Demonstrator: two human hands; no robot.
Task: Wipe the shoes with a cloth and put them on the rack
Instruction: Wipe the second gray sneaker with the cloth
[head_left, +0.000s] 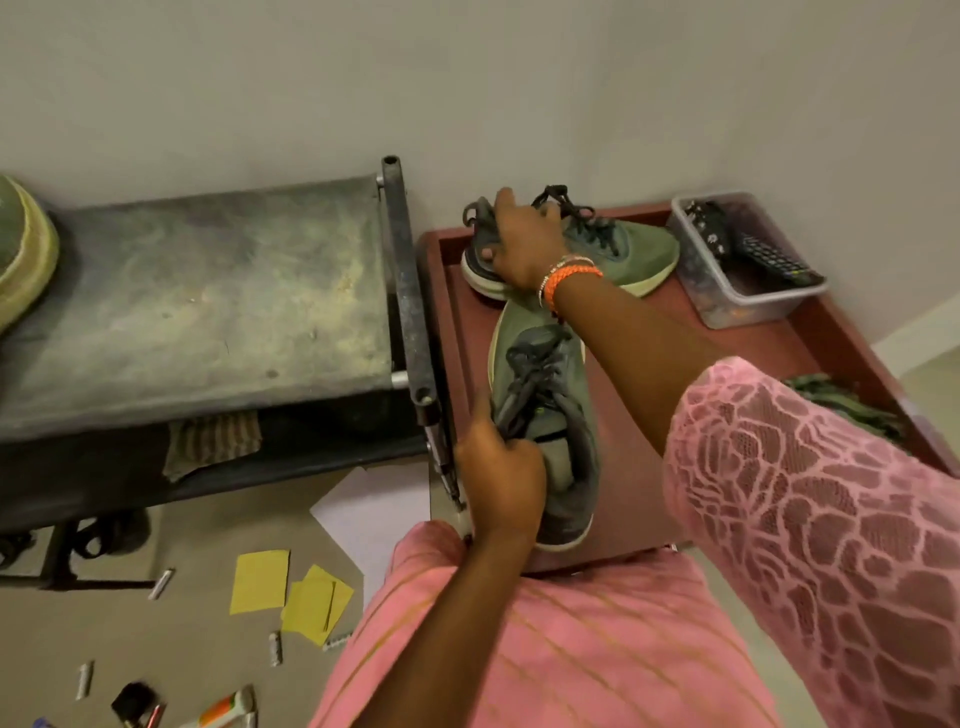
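Pink sleeve (810, 519) fills the near right of frame, my arm reaching over it to the far end of the red table (649, 457). Left hand (498, 473) grips the near shoe (545, 415) at the collar/tongue, fingers curled round it; its heel hangs over the table's near edge, toe pointing away. Right hand (524, 244) clamps the heel of the far shoe (623, 249), thumb on the sole rim, fingers over the collar. That shoe lies crosswise at the back of the table, just beside the clear tub (748, 301). The 2 shoes touch or nearly touch at the near shoe's toe, can't tell which.

Rack (208, 312) sits to the left, top shelf dusty, a striped cloth (213, 441) draped on the shelf below. No cloth in either hand, so I judge wiping can't start yet.

To do it well: lift w/ firm heel grips, watch the loose laces (566, 208) don't snag, keep soles off my clothes, fetch the cloth, wipe uppers then sole rims before racking.
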